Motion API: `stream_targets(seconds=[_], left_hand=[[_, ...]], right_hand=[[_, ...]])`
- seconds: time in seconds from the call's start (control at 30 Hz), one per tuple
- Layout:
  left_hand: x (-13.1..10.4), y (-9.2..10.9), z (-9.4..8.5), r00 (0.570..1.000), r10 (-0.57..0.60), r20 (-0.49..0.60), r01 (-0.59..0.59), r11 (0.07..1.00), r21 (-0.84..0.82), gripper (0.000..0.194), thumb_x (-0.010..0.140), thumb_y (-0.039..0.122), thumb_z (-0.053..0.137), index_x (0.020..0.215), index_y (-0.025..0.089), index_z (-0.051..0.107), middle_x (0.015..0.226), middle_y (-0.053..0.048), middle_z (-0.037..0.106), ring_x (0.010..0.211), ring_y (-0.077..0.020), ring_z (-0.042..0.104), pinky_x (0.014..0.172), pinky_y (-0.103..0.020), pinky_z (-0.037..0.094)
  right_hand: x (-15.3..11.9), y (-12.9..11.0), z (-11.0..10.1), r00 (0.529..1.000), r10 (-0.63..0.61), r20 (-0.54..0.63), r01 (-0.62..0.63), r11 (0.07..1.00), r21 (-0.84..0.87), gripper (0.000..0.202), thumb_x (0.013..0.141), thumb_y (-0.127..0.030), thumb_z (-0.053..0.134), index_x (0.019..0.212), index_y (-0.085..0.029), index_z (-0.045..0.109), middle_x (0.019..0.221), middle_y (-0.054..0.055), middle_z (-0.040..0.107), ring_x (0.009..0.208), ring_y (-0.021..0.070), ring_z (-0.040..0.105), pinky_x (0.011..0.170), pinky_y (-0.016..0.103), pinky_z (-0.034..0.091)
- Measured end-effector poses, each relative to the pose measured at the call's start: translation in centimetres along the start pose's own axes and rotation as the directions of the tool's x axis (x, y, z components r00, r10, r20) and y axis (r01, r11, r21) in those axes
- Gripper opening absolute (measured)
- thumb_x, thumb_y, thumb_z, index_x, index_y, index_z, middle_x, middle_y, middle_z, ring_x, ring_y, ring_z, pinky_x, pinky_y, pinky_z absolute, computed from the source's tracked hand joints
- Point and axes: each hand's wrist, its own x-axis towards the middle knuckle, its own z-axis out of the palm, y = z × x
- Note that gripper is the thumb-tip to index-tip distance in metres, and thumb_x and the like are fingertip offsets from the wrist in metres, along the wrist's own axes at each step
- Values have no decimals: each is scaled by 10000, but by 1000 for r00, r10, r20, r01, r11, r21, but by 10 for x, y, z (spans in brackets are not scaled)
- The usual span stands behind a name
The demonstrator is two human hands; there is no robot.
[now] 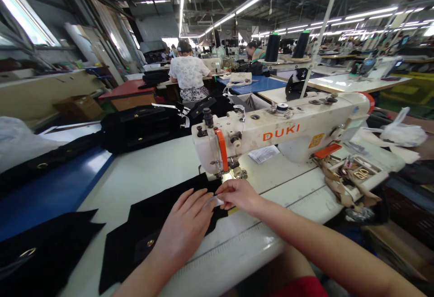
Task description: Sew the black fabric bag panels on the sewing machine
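Note:
My left hand (186,223) lies flat on a black fabric panel (122,233), fingers stretched out and index fingertip beside a small white label (217,201). The fingers of my right hand (239,195) are pinched together on that label, just in front of the needle area of a white sewing machine (281,127) marked DUKI. The black panel lies on the pale machine table (159,166) and runs under my left hand toward the presser foot. A gold-coloured eyelet (150,243) shows on it. The presser foot is partly hidden by my right hand.
Black pieces (142,127) are heaped behind the table, and another black piece (44,247) lies at the left. A small tray (361,172) with scissors stands at the right. Folded white paper (263,153) rests on the machine bed. A co-worker (188,71) sits farther back.

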Motion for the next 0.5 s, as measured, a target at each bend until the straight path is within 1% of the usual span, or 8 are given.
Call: stream_targets(seconds=[0.03,0.1,0.23,0.3,0.33,0.4,0.43,0.5], left_hand=[[1,2,3,996,91,-9,-91,995,44,234,903,144,492,1048,168,675,1044,-77,721,1049,-227,640,997,-446,469],[5,4,9,985,171,-14,-169,982,83,237,915,97,459,1000,137,676,981,-78,720,970,-196,652,963,-401,496],[9,-5,17,976,215,11,-216,972,95,247,930,91,436,947,135,679,940,-73,707,914,-180,645,908,-369,534],[10,-11,20,977,211,19,-212,971,109,258,931,86,425,946,131,678,920,-73,703,915,-188,642,895,-368,542],[10,-13,22,979,201,21,-203,973,114,262,931,84,420,943,128,678,914,-75,702,913,-192,641,890,-367,545],[10,-16,26,985,173,24,-174,979,108,266,930,85,415,938,125,678,913,-78,700,912,-196,639,880,-367,551],[10,-17,29,987,159,22,-160,982,99,267,930,87,413,938,124,678,916,-80,700,913,-198,639,876,-366,554],[11,-16,33,990,141,22,-142,986,85,266,928,89,411,945,119,675,927,-86,699,924,-201,640,878,-366,555]], right_hand=[[1,-1,0,1000,-2,9,2,1000,-8,104,790,-227,684,857,-151,662,602,-29,640,540,92,645,579,201,550],[4,-3,0,1000,-12,15,12,999,-32,97,800,-219,674,863,-145,663,613,-20,646,552,95,648,590,208,552],[3,-6,-3,999,-41,-26,38,995,-90,78,828,-170,624,888,-152,671,657,-6,661,603,115,649,637,245,548],[-5,-6,-7,981,-161,-112,133,965,-227,113,833,-123,593,899,-164,676,750,17,688,686,135,653,712,278,539],[-10,-5,-9,952,-271,-145,207,915,-346,138,836,-105,579,908,-170,678,812,32,698,745,150,651,757,298,529],[-25,-1,-13,852,-516,-93,364,710,-602,174,852,-97,555,941,-176,682,917,62,701,852,181,635,826,332,505],[-32,1,-14,798,-603,1,438,578,-688,185,867,-108,541,968,-175,681,958,76,699,898,192,624,855,345,495],[-45,8,-16,715,-664,220,563,360,-744,199,901,-144,517,1027,-165,670,1038,97,688,1000,207,597,923,360,471]])
